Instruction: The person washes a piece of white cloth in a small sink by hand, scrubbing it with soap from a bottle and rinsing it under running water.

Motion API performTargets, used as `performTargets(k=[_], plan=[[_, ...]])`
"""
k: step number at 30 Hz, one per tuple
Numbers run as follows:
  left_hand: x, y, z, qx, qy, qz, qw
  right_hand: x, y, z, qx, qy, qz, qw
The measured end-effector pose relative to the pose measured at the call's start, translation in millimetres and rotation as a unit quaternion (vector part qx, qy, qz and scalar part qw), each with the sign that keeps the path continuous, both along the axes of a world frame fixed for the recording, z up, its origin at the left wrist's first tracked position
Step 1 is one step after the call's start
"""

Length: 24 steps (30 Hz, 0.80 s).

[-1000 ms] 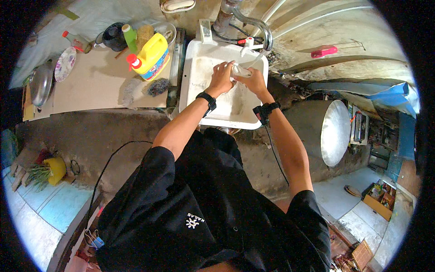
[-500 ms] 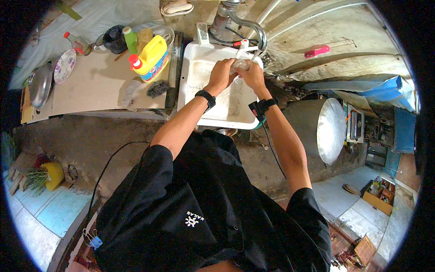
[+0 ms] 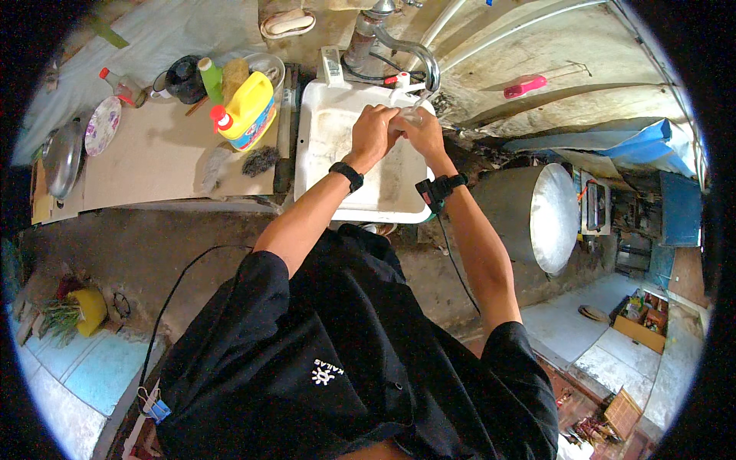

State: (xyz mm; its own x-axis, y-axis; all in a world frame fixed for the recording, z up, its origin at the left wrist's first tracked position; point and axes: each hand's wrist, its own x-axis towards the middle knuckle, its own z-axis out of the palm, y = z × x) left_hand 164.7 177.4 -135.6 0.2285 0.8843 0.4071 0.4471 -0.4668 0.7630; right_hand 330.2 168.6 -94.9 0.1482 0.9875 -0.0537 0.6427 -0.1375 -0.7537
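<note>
Over the far right part of a white sink (image 3: pixel 303 165), both of my hands are closed around a small clear, glass-like object (image 3: pixel 412 114). My left hand (image 3: pixel 372 138) grips it from the left and my right hand (image 3: pixel 425 136) from the right, fingers nearly meeting. Much of the object is hidden by the fingers, so its exact kind does not show. Just beyond it is a white tap with a red handle (image 3: pixel 399 80). A curved metal pipe (image 3: pixel 431 69) bends down close by. Black bands are on both wrists.
Left of the sink, a board-topped table (image 3: pixel 153 165) holds a yellow jug with a red cap (image 3: pixel 247 115), a dark scouring pad (image 3: pixel 261 160), bottles and a patterned plate (image 3: pixel 103 126). A large metal drum (image 3: pixel 521 215) stands at right. A pink-handled tool (image 3: pixel 525 86) lies beyond.
The view has shifted slightly. Both hands stay near the tap with the clear object, which has turned or tilted a little and is now more covered by the fingers.
</note>
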Motion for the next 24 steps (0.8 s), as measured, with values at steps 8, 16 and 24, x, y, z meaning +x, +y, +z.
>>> performTargets(k=[8, 16, 24], plan=[[3, 15, -44, -0.266, -0.143, 0.114, 0.947, -31, -1, 36, 0.099, -0.147, -0.056, 0.983], [11, 9, -21, -0.55, -0.454, -0.084, 0.696, -28, -57, 19, 0.094, -0.152, 0.065, 0.982], [36, -19, 7, -0.517, -0.391, -0.009, 0.761, -8, -65, -24, 0.095, -0.195, -0.001, 0.976]])
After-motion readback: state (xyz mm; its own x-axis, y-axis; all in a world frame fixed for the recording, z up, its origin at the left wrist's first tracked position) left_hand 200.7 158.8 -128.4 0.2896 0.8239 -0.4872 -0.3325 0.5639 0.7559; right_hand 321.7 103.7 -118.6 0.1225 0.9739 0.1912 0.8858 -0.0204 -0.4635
